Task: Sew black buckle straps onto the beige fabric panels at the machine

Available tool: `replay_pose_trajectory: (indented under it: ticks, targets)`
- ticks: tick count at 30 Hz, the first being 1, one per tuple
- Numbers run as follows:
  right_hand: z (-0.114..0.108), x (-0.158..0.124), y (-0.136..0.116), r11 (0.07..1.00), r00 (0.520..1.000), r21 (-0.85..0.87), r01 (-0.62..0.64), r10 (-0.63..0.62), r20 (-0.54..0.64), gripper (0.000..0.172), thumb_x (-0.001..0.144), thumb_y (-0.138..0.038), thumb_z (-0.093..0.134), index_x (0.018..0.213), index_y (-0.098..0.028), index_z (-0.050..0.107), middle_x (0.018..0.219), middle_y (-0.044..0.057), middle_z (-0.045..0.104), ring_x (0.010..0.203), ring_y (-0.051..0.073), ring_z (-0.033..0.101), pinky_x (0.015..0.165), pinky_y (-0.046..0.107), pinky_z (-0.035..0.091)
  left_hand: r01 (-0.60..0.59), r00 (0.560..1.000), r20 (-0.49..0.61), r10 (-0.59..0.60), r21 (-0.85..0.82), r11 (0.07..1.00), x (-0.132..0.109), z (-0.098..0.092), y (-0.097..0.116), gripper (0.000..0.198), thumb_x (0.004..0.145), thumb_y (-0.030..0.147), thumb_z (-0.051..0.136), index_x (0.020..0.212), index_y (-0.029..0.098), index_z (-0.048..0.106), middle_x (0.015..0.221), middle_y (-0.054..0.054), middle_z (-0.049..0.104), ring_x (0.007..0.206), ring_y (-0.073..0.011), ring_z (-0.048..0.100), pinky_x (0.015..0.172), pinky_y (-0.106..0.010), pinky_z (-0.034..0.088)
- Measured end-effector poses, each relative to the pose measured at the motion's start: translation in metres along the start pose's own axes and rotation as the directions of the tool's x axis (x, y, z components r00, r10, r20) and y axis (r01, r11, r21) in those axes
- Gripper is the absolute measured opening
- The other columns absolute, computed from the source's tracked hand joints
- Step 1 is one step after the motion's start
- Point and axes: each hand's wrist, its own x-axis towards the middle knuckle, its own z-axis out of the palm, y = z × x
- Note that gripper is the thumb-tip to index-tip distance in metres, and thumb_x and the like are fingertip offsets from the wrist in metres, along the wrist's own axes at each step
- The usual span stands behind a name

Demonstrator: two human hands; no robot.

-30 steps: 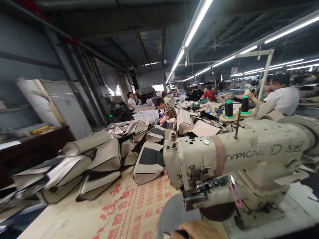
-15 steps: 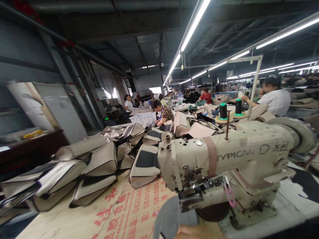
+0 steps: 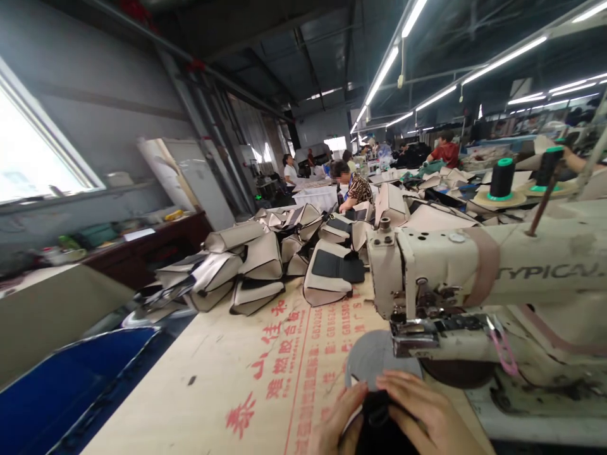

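Both my hands are at the bottom edge, in front of the sewing machine point(image 3: 493, 278). My left hand point(image 3: 334, 423) and my right hand point(image 3: 429, 414) close their fingers round a dark piece of material point(image 3: 379, 423) between them. A grey round piece point(image 3: 374, 357) lies just beyond my fingers, under the machine's needle head point(image 3: 412, 335). The hands rest over a board printed with red characters point(image 3: 265, 379).
Many beige and black sewn seat covers point(image 3: 256, 265) are piled at the far end of the board. Thread cones point(image 3: 501, 179) stand behind the machine. Several people work at tables farther back point(image 3: 351, 186). A blue surface point(image 3: 71, 385) and a dark bench point(image 3: 142, 246) lie left.
The view has swung left and down. Both my hands have come up into view around the dark piece; earlier only the top of one hand showed at the bottom edge.
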Motion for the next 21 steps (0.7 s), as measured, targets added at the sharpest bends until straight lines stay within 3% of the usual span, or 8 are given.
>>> replay_pose_trajectory:
  ticks: [3,6,9,13,16,19,21]
  targets:
    - [0.012,-0.009,0.005,0.999,0.998,-0.028,-0.024,0.022,-0.057,0.028,0.09,-0.02,0.038,0.114,-0.02,0.052,0.111,0.006,0.059,0.106,0.016,0.053,0.091,0.027,0.046,-0.015,0.997,-0.069,0.014,-0.01,1.0,-0.005,0.006,0.0,0.033,0.085,0.023,0.046,0.116,0.028,0.057,0.115,-0.001,0.061,0.109,-0.0165,0.055,0.096,-0.031,0.041]
    - [0.015,-0.011,0.007,0.999,0.999,-0.026,-0.026,0.025,-0.029,0.027,0.092,-0.021,0.03,0.104,-0.016,0.054,0.1,0.008,0.062,0.095,0.016,0.058,0.083,0.025,0.049,0.019,0.998,-0.064,-0.02,-0.015,1.0,-0.002,0.006,0.006,0.027,0.085,0.027,0.047,0.107,0.025,0.063,0.106,-0.002,0.066,0.104,-0.0176,0.058,0.093,-0.03,0.044]
    - [0.007,-0.009,0.006,0.997,0.996,-0.021,-0.075,0.076,0.042,0.03,0.092,-0.026,0.028,0.091,-0.017,0.056,0.085,0.007,0.063,0.08,0.016,0.061,0.07,0.024,0.051,0.122,0.992,-0.039,-0.124,-0.039,0.992,0.009,0.008,0.018,0.026,0.086,0.034,0.045,0.09,0.02,0.067,0.087,-0.003,0.07,0.081,-0.0157,0.064,0.075,-0.022,0.052]
    - [-0.005,-0.01,0.005,0.979,0.98,0.047,-0.196,0.194,0.052,0.03,0.092,-0.032,0.032,0.089,-0.019,0.058,0.081,0.006,0.064,0.075,0.016,0.061,0.067,0.023,0.05,0.18,0.979,-0.079,-0.187,-0.089,0.98,0.021,0.018,0.029,0.036,0.087,0.041,0.042,0.071,0.016,0.062,0.064,-0.002,0.063,0.062,-0.012,0.057,0.059,-0.017,0.047]
    - [-0.008,-0.015,0.007,0.967,0.975,0.119,-0.223,0.222,0.022,0.029,0.091,-0.035,0.036,0.09,-0.019,0.06,0.081,0.006,0.064,0.075,0.016,0.061,0.068,0.021,0.049,0.138,0.988,-0.068,-0.14,-0.039,0.99,0.022,0.023,0.027,0.034,0.087,0.041,0.041,0.072,0.017,0.061,0.063,0.0,0.062,0.06,-0.0108,0.056,0.058,-0.017,0.044]
    - [-0.005,-0.021,0.01,0.952,0.967,0.18,-0.249,0.256,-0.015,0.032,0.092,-0.037,0.034,0.088,-0.019,0.06,0.079,0.006,0.064,0.076,0.016,0.061,0.066,0.02,0.049,0.023,0.999,0.026,-0.022,-0.019,1.0,0.02,0.023,0.023,0.023,0.078,0.042,0.055,0.078,0.019,0.062,0.068,0.001,0.064,0.062,-0.0115,0.058,0.059,-0.017,0.044]
    - [-0.002,-0.023,0.011,0.944,0.961,0.194,-0.268,0.277,-0.021,0.032,0.092,-0.037,0.034,0.088,-0.018,0.06,0.079,0.006,0.064,0.076,0.016,0.062,0.067,0.02,0.049,0.029,0.999,0.031,-0.028,-0.043,0.999,0.018,0.024,0.024,0.019,0.075,0.037,0.06,0.083,0.02,0.061,0.073,0.001,0.065,0.066,-0.0118,0.059,0.062,-0.017,0.045]
